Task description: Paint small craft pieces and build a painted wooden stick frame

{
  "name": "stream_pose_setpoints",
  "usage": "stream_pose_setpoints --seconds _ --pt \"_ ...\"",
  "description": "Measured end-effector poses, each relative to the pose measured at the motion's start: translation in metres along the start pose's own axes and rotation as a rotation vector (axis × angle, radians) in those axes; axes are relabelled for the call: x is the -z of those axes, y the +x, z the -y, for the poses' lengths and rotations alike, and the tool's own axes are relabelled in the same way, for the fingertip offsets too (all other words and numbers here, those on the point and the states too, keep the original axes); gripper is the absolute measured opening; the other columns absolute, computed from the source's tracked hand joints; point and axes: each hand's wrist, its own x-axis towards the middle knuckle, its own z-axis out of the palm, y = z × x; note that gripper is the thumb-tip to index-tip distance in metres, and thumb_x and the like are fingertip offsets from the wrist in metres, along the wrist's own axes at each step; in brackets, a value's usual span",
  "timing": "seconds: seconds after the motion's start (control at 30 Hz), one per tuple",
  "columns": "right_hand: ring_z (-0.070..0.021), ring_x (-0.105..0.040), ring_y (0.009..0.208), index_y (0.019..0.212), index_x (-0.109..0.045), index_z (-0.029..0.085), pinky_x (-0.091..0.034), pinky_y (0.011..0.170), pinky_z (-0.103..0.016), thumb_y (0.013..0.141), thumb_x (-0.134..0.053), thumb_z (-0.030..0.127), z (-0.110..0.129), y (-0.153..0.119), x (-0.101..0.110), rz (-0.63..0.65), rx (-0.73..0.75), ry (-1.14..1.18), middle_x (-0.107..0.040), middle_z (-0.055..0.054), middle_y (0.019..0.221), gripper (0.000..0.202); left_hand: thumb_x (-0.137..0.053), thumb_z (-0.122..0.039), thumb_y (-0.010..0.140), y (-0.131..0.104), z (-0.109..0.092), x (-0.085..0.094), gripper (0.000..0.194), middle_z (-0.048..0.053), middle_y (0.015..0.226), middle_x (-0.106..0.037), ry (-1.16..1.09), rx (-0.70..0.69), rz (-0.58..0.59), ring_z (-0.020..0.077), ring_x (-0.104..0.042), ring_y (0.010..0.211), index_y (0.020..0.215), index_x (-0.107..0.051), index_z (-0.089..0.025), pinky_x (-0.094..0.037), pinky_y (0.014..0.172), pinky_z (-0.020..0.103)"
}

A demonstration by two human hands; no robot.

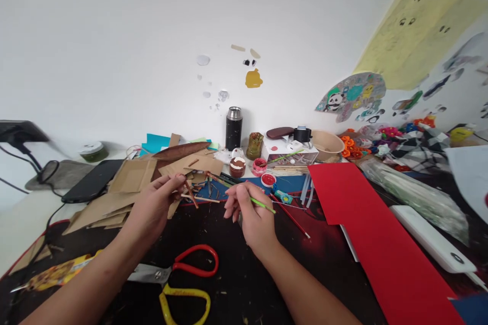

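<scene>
My left hand (165, 194) pinches a thin reddish-brown stick (191, 194) that hangs down at a slant from its fingertips. To its right, my right hand (249, 208) is closed around a green-handled paintbrush (262, 206), whose bristle end points left toward the stick without touching it. Just behind the hands are a brown paint jar (237, 167), an open red paint pot (260, 166) and a red lid (268, 180). Below the hands lie scissors (195, 292) with one red and one yellow handle.
Cut cardboard (102, 210) is piled on the left near a black phone (91, 181). A black flask (234, 128) stands by the wall. Red card (366, 228), a white device (432, 238) and a plastic-wrapped bundle (415, 195) lie on the right. A red pencil (292, 217) lies near my right hand.
</scene>
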Motion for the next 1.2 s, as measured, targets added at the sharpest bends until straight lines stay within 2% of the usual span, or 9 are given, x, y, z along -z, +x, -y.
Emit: stream_pose_setpoints --seconds 0.13,0.27,0.7,0.93,1.2 --pt "-0.0118 -0.065 0.05 0.09 -0.075 0.018 -0.045 0.045 -0.019 0.109 -0.06 0.062 0.0 -0.007 -0.002 0.054 0.052 0.003 -0.068 -0.001 0.064 0.05 -0.093 -0.053 0.055 0.013 0.004 0.01 0.041 0.0 0.07 -0.061 0.015 -0.078 -0.122 0.0164 -0.05 0.068 0.067 -0.071 -0.021 -0.039 0.06 0.028" --pt "-0.0112 -0.063 0.049 0.091 -0.076 0.018 -0.044 0.046 -0.02 0.112 -0.057 0.057 -0.002 -0.011 -0.003 0.13 0.087 -0.019 -0.067 -0.001 0.062 0.048 -0.089 -0.051 0.057 0.016 0.005 0.013 0.038 -0.001 0.073 -0.061 0.013 -0.118 -0.174 0.0162 -0.051 0.07 0.072 -0.071 -0.021 -0.042 0.063 0.028" --pt "-0.0114 -0.064 0.055 0.094 -0.078 0.019 -0.047 0.05 -0.021 0.114 -0.055 0.048 -0.005 -0.014 -0.005 0.27 0.155 -0.133 -0.069 -0.002 0.069 0.042 -0.086 -0.048 0.058 0.016 0.006 0.012 0.034 -0.001 0.073 -0.061 0.004 -0.114 -0.203 0.0161 -0.05 0.07 0.071 -0.07 -0.021 -0.04 0.063 0.029" --pt "-0.0127 -0.064 0.055 0.092 -0.078 0.02 -0.048 0.051 -0.023 0.114 -0.054 0.051 -0.004 -0.013 -0.002 0.237 0.114 -0.17 -0.068 -0.002 0.068 0.045 -0.088 -0.046 0.06 0.015 0.006 0.012 0.033 -0.001 0.074 -0.06 0.006 -0.119 -0.202 0.0166 -0.051 0.071 0.072 -0.07 -0.022 -0.04 0.063 0.028" --pt "-0.0131 -0.064 0.056 0.092 -0.076 0.021 -0.049 0.053 -0.023 0.114 -0.052 0.048 -0.001 -0.013 -0.003 0.296 0.125 -0.212 -0.069 -0.001 0.069 0.043 -0.087 -0.047 0.061 0.014 0.006 0.012 0.032 -0.001 0.074 -0.06 0.014 -0.125 -0.199 0.0167 -0.051 0.07 0.07 -0.069 -0.022 -0.04 0.064 0.029"
